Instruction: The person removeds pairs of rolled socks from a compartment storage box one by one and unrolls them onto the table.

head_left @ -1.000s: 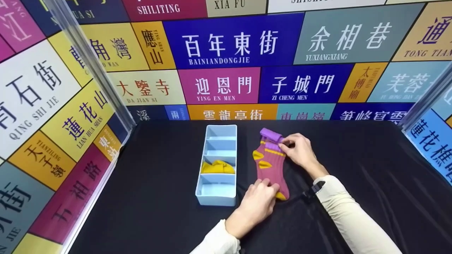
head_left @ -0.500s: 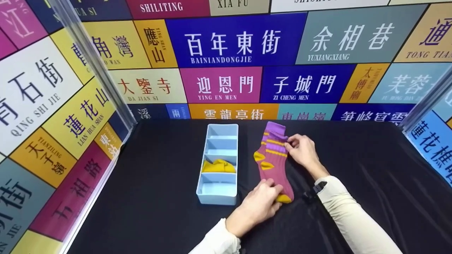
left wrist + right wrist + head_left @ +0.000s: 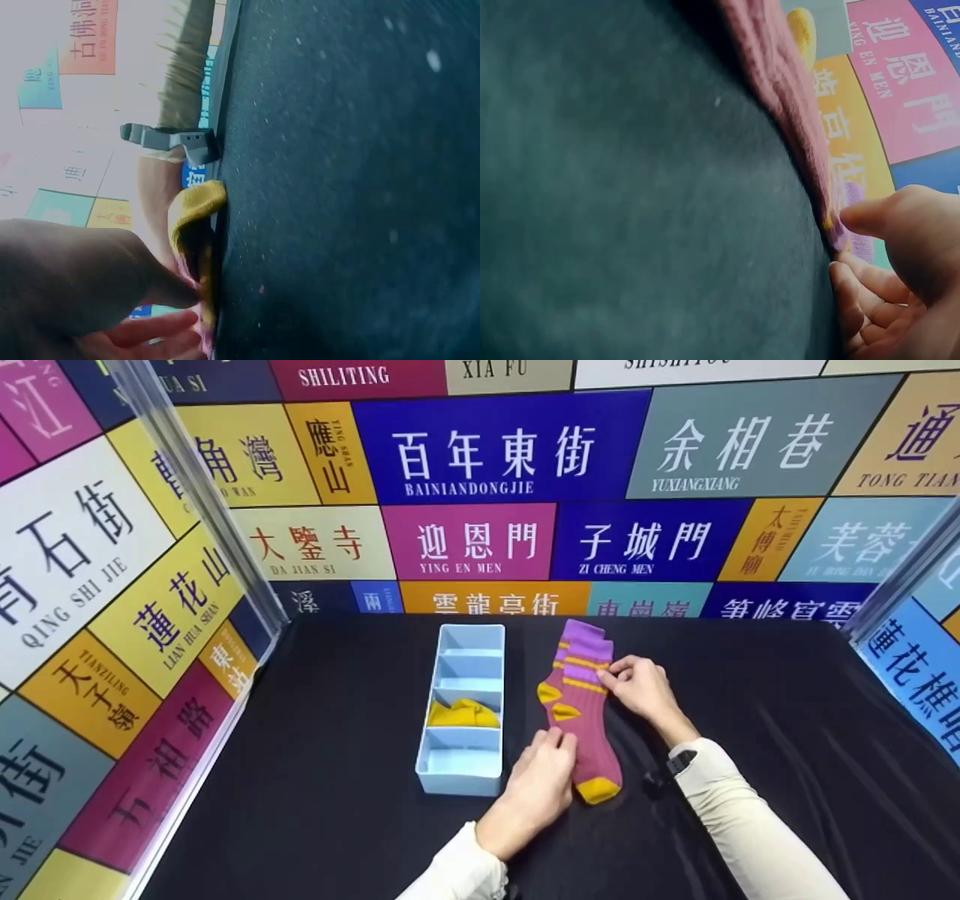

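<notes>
sock [image 3: 581, 716] cuff unrolled, now flat

Black-draped table [image 3: 750, 697] inside walls of colourful street-name signs [image 3: 495, 450], clear corner posts [image 3: 195, 495].

A mauve sock [image 3: 582, 712] is banded in purple and yellow with yellow toe and heel, a yellow bundle [image 3: 462, 714] is seen in a pale blue organiser [image 3: 459, 771], and the worktop [image 3: 750, 690] is covered in black.
</notes>
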`<state>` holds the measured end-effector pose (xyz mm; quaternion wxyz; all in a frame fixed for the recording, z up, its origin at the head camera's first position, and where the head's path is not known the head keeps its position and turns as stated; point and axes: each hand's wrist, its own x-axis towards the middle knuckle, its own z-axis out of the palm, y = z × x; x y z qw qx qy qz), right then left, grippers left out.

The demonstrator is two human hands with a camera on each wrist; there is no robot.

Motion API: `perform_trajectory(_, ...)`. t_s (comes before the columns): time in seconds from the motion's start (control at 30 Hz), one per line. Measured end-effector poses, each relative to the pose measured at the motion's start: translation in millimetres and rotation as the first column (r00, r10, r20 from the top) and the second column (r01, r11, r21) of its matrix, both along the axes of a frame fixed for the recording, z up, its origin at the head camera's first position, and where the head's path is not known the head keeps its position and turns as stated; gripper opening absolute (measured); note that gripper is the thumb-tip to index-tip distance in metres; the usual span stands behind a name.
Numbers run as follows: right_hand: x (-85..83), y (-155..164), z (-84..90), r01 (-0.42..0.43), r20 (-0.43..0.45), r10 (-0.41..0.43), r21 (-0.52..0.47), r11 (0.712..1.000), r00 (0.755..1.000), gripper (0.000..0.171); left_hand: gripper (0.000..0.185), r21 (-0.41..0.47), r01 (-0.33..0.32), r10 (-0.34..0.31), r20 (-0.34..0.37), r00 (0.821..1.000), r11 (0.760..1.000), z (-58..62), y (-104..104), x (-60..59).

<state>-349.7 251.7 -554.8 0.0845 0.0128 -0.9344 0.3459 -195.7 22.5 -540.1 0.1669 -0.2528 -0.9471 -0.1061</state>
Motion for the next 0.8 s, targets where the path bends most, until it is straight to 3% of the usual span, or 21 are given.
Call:
perform_trajectory(0.17, 3.0, -2.3, 0.0, -0.003, 0.014, 0.003, 0.013, 1.0, 1.0, 0.03, 0.024, -0.055, -0.037, 0.039, 0.044, 0.998, 0.998, 1.2, -2.5, 0.3)
perform_trajectory(0.5, 1.1, 19.2, 2.4, 0.038, -0.015, -0.038, 0.002, 0.999, 0.999, 0.026, 0.024, -0.071, -0.031, 0.032, 0.016, 0.999, 0.997, 4.0, -5.5, -0.6)
perform_trajectory(0.67, 1.9, 35.2, 2.6, 0.097, 0.026, -0.096, -0.047, 0.994, 0.995, 0.028, 0.021, -0.088, -0.018, 0.019, 0.004, 1.0, 0.996, 4.2, -5.3, -0.1)
perform_trajectory(0.8, 7.3, 37.6, 5.1, 0.074, 0.054, -0.072, -0.045, 0.996, 0.996, 0.035, 0.021, -0.099, -0.01, 0.012, 0.012, 1.0, 0.995, 3.9, -5.3, 0.1)
